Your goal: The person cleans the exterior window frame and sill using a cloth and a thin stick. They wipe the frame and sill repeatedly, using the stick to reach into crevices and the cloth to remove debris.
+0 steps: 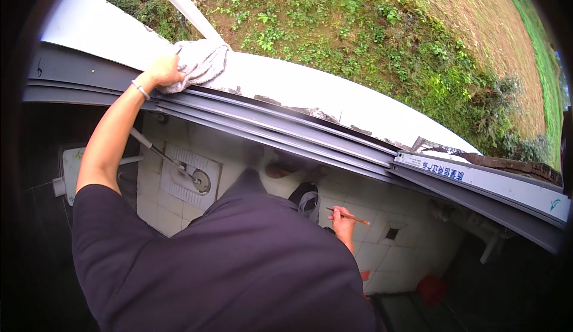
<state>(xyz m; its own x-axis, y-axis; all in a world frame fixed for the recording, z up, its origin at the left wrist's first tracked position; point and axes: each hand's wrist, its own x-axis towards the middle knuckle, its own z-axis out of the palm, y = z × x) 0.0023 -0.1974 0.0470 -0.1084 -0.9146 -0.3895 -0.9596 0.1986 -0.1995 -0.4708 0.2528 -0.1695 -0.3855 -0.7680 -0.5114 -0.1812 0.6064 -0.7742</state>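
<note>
My left hand (165, 71), with a band at its wrist, is closed on a crumpled grey-white cloth (204, 64). That cloth lies where the dark grey window track (274, 121) meets the white outer ledge (286, 81). Lower down, to the right of my body, my right hand (342, 226) grips a thin brown stick (353, 217) that points out sideways. Whether the stick has bristles or a blade at its end I cannot make out.
Beyond the ledge a weedy slope (334, 21) falls away, and a white pole (182, 3) rises at the left. Tape with print covers the track's right part (477, 183). Below are a squat toilet (191, 180), a floor drain (391, 233) and a red object (431, 289).
</note>
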